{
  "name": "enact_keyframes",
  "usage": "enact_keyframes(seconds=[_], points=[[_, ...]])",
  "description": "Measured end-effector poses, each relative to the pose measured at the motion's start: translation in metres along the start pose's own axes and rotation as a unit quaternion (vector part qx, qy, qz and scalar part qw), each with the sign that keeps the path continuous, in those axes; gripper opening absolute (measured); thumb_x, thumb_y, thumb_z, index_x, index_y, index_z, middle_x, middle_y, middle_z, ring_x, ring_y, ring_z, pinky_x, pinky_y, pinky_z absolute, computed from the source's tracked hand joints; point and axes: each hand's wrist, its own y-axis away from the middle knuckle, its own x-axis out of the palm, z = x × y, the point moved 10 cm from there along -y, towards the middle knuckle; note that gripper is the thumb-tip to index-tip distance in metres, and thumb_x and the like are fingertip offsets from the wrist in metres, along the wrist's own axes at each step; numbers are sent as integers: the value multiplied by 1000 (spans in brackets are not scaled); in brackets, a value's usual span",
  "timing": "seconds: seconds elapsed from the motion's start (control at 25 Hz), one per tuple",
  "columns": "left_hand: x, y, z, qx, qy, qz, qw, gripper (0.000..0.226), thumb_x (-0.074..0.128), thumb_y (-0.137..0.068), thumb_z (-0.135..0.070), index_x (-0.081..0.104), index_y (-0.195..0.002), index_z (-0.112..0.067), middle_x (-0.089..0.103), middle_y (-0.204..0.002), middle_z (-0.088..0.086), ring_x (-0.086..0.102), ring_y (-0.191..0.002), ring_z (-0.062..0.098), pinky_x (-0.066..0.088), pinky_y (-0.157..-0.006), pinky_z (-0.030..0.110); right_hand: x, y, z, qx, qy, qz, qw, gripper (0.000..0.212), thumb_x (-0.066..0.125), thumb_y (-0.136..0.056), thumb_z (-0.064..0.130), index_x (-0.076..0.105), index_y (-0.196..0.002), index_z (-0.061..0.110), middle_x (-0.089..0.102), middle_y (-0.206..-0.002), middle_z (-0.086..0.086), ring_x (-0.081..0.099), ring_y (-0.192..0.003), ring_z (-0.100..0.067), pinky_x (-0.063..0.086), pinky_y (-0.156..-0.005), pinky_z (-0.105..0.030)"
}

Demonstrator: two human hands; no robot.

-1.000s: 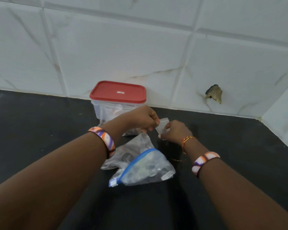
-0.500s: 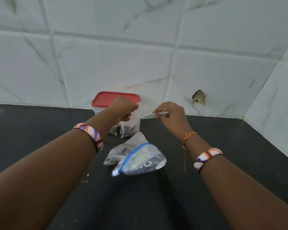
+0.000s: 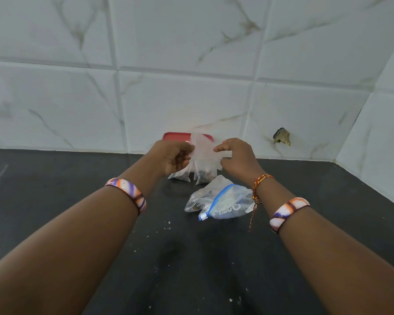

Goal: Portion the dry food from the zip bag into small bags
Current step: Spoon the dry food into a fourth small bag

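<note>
Both hands hold one small clear empty bag (image 3: 203, 148) up in the air between them. My left hand (image 3: 174, 156) pinches its left edge and my right hand (image 3: 237, 156) pinches its right edge. Below, on the black counter (image 3: 82, 201), lies the zip bag (image 3: 223, 201) with a blue seal strip, crumpled on its side, with some dark dry food inside. Behind it two small filled bags (image 3: 204, 175) lean against a clear tub with a red lid (image 3: 176, 136).
A white tiled wall (image 3: 191, 98) runs along the back and turns forward at the right. One tile has a chipped hole (image 3: 281, 137). White crumbs (image 3: 168, 226) dot the counter near the front.
Both hands have lifted the small bag from counter height up in front of the red-lidded tub and spread it out. The camera has tilted upward.
</note>
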Motion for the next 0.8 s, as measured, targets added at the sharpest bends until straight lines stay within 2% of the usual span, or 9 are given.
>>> enact_keyframes(seconds=[0.08,0.2,0.32,0.4,0.48,0.6,0.64,0.72,0.8], points=[[0,12,2,14,3,7,1000,19,64,-85,-6,55,-68,-7,54,-39,-2,50,-35,5,45,-36,12,0,6,16,30,-65,-18,997,21,58,-84,7,72,-99,5,66,-108,-9,56,-108,-19,37,-88,-21],[8,29,-2,57,-45,51,996,15,64,-85,-5,59,-71,-9,62,-54,-1,58,-50,7,50,-44,15,2,13,33,74,-167,-29,983,17,66,-82,15,72,-76,1,64,-69,-6,60,-72,-16,47,-68,-27],[6,36,-9,89,-90,45,991,16,64,-84,-3,61,-69,-7,62,-43,-2,58,-39,5,51,-43,16,2,19,29,117,-164,-28,979,17,59,-81,4,68,-67,4,62,-66,-9,60,-66,-20,51,-65,-32],[-7,34,-12,97,-93,-15,991,20,62,-83,0,59,-64,-4,59,-39,0,54,-32,5,48,-38,15,0,22,26,124,-90,-21,988,23,53,-82,4,61,-61,0,55,-60,-12,53,-58,-21,46,-58,-29],[-19,35,-16,120,-80,-59,988,22,62,-82,1,58,-61,-3,59,-48,7,52,-30,6,46,-37,15,-4,26,23,141,-31,-19,989,27,51,-82,10,48,-56,2,45,-55,-10,43,-51,-20,38,-54,-26],[-7,49,-32,235,-148,-9,961,8,70,-80,-10,65,-78,-4,61,-72,7,58,-58,10,50,-60,22,-6,34,13,208,-145,-11,967,24,51,-83,12,50,-61,3,50,-60,-10,45,-51,-20,38,-48,-23],[4,55,-34,267,-199,25,942,26,74,-77,-18,65,-98,-6,62,-88,5,59,-77,11,49,-74,25,-5,37,13,229,-195,-3,954,23,51,-83,10,51,-60,5,50,-60,-8,45,-49,-18,36,-44,-21],[25,62,-31,300,-339,78,888,83,81,-65,-36,43,-135,-15,52,-127,0,49,-116,13,41,-100,31,-3,40,19,249,-246,29,936,21,53,-82,9,54,-61,8,51,-59,-5,46,-47,-14,34,-41,-18],[40,69,-29,344,-421,90,835,106,78,-54,-48,31,-143,-17,45,-142,2,41,-131,18,36,-108,38,2,46,26,257,-254,75,929,18,55,-83,12,56,-65,9,53,-59,-3,46,-49,-11,34,-44,-18]])
